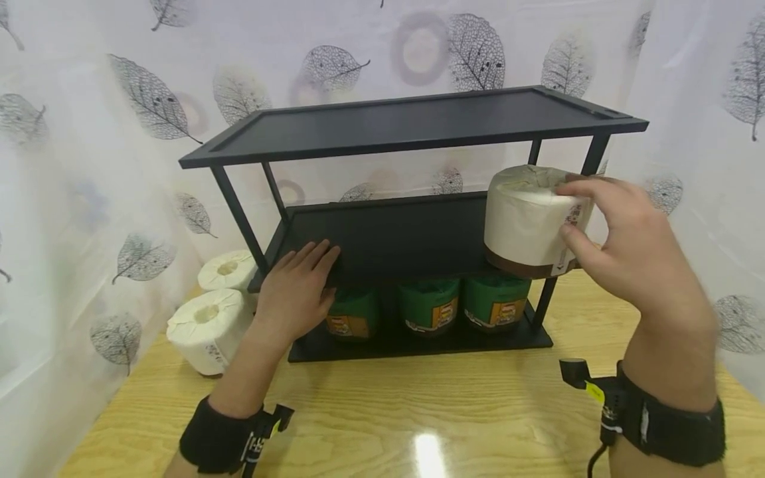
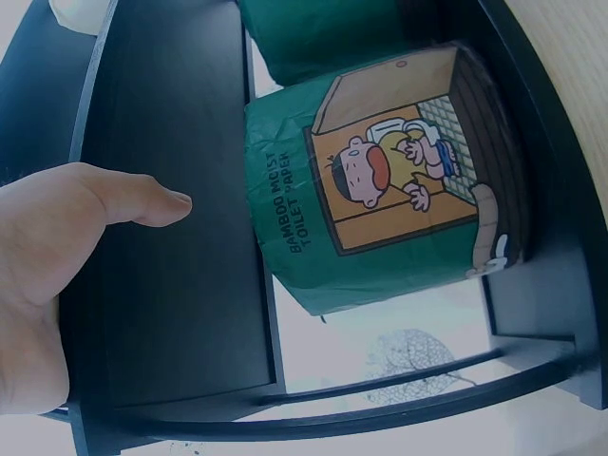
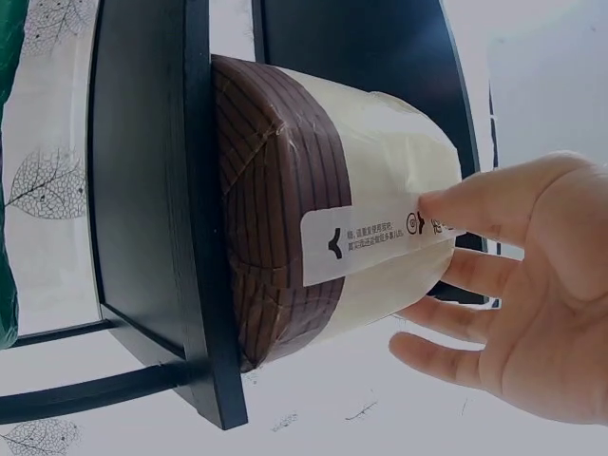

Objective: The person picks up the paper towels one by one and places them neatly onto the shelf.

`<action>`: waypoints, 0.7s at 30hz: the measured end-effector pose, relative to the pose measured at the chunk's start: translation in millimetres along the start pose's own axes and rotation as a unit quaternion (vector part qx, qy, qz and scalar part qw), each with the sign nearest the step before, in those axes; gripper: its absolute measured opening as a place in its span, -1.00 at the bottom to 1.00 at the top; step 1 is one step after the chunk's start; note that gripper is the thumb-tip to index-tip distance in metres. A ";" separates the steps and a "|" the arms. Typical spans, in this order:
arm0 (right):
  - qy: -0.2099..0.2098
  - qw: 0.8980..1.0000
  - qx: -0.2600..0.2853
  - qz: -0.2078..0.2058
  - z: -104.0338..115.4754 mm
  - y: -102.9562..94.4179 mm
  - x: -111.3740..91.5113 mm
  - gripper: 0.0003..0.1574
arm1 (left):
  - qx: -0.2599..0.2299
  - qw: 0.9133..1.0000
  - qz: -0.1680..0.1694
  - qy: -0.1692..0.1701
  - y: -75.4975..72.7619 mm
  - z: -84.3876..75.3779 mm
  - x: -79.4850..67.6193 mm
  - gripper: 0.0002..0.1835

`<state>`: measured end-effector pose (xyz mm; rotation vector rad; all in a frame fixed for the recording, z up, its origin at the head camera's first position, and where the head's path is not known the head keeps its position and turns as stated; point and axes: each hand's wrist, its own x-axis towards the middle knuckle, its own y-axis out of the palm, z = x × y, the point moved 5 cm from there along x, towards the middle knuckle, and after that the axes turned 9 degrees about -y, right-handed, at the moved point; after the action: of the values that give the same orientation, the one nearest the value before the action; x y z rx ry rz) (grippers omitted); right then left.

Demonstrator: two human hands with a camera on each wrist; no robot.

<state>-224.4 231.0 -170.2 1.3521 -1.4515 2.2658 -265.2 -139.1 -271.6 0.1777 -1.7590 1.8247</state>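
Note:
My right hand [image 1: 627,239] holds a cream toilet paper roll [image 1: 526,219] with a brown base at the right end of the middle shelf [image 1: 394,232] of a black rack. Its thumb presses the labelled side, and the fingers reach over the top and far side. In the right wrist view, the roll's brown striped base [image 3: 275,218] overhangs the shelf's front edge. My left hand [image 1: 299,292] rests with straight fingers on the left front part of that shelf and grips nothing. Below it, a green-wrapped toilet paper roll [image 2: 380,190] shows its cartoon print in the left wrist view.
Several green rolls [image 1: 429,305] stand on the rack's bottom shelf [image 1: 418,348]. Two cream rolls [image 1: 209,325] sit on the wooden table [image 1: 358,411] left of the rack. The rack's top shelf [image 1: 406,123] spans above both hands. A leaf-patterned curtain [image 1: 370,40] hangs behind.

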 end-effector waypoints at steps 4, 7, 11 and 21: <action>-0.014 1.000 -0.005 -0.002 -0.6 4.1 2.1 -0.50 | 0.002 1.000 0.000 0.000 -0.4 0.1 0.1 -0.34; -0.021 1.000 -0.009 -0.009 -0.8 8.5 4.7 -0.50 | 0.001 1.000 -0.002 0.000 -0.9 0.1 0.1 -0.34; -0.014 1.000 -0.012 -0.016 -3.0 15.6 7.9 -0.51 | 0.000 1.000 -0.005 0.000 -1.2 0.1 -0.2 -0.35; 0.003 0.997 -0.022 -0.070 -15.3 36.6 12.3 -0.49 | 0.003 1.000 0.001 0.001 -0.1 -0.2 0.1 -0.35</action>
<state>-260.3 219.5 -187.6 1.3852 -1.3516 2.1377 -265.2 -138.9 -271.5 0.1763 -1.7529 1.8311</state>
